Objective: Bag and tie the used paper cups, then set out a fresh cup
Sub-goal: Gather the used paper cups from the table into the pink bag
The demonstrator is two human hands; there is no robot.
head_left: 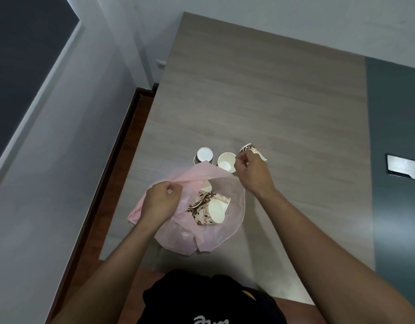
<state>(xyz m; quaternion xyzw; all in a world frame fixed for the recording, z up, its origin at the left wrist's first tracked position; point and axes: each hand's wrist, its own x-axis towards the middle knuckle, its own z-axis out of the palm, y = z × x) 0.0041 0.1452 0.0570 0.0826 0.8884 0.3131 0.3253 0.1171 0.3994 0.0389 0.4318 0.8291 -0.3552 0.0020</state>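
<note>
A wood-grain table (260, 90) is filling the centre of the frame, running from the upper middle down to the lower middle. At its near end, lower centre, a pink plastic bag (201, 235) is lying open, its mouth facing up, probably so cups can be dropped straight in.

The left hand (160, 199) is sitting at the bag's left rim, fingers curled and pinching the pink film, seemingly holding the mouth wide. The right hand (251, 171) is reaching over the bag's upper right rim; thumb and forefinger are closing together at the edge of the open white cup (226, 162), though whether they are pinching the cup rim or the bag's edge is hard to tell.

Inside the bag, several crushed bean-printed cups (208, 206) are lying on their sides, already collected. Just above the bag, three more are waiting on the table: the open white cup standing upright, an upturned cup (204, 155) to its left showing its base, and a crumpled cup (251, 149) lying partly hidden behind the right hand.

Bagging looks part done; tying has not begun, and no fresh cup is set apart yet.
</note>
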